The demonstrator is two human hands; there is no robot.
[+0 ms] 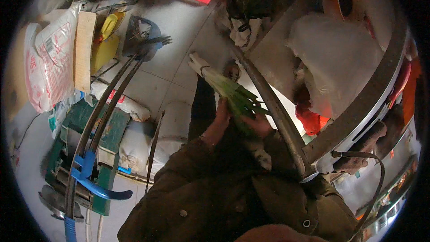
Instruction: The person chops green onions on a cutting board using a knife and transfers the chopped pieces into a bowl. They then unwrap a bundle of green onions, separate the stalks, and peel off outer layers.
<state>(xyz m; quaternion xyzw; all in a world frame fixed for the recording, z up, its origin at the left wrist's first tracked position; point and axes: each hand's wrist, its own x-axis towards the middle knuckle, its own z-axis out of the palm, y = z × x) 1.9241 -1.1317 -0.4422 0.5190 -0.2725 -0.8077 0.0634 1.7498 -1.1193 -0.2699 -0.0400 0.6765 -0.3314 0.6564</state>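
A bundle of green onions (pixel 218 80) lies slantwise before me, tied with a dark band near its white root end. The roots point up and left in the picture. My left hand (pixel 222 113) is closed around the green part of the bundle. Lower and to the right, my right hand (pixel 258 124) holds the loose leafy ends. Leaves and shadow hide parts of its fingers. Just right of the leaves runs a slanting metal leg (pixel 268 97), close to my right hand.
Left stand a dustpan (pixel 139 35) and long handles with a blue clip (pixel 88 164). Beyond are a printed plastic sack (pixel 53 64), a wooden board (pixel 84 50) and a green bench (pixel 100 188). At right, a metal frame (pixel 362 94) curves past a pale plastic bag (pixel 332 50).
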